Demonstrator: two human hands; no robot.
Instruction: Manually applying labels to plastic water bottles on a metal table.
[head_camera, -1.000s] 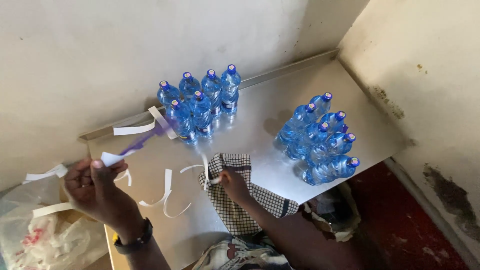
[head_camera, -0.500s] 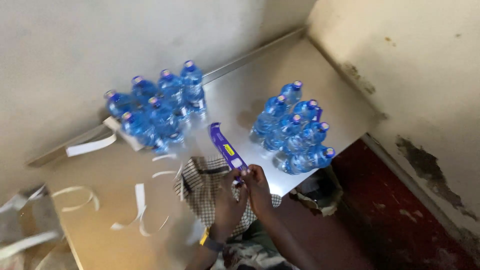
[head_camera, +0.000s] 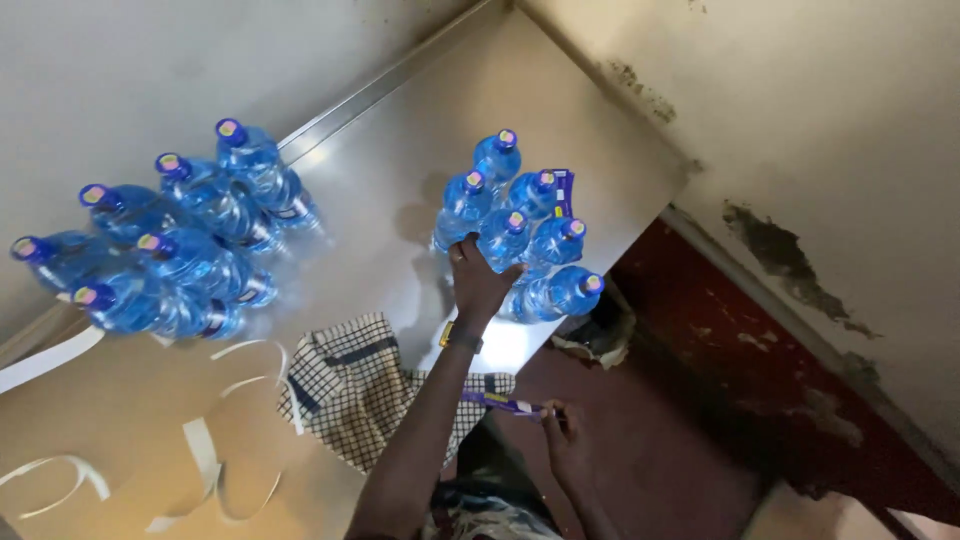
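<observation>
Near the table's (head_camera: 600, 150) right edge, left hand (head_camera: 478, 283) grips a bottle (head_camera: 503, 243); right hand (head_camera: 565, 440) pinches a purple label (head_camera: 505, 404).

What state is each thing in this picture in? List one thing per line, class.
Right bottle group: upright, capped, clustered.
Left bottle group: upright, capped.
Left hand: grip on a bottle in the right group.
Right hand: holding a purple label strip.
Checked cloth: lying crumpled.
White backing strips: curled, loose on the table.
</observation>
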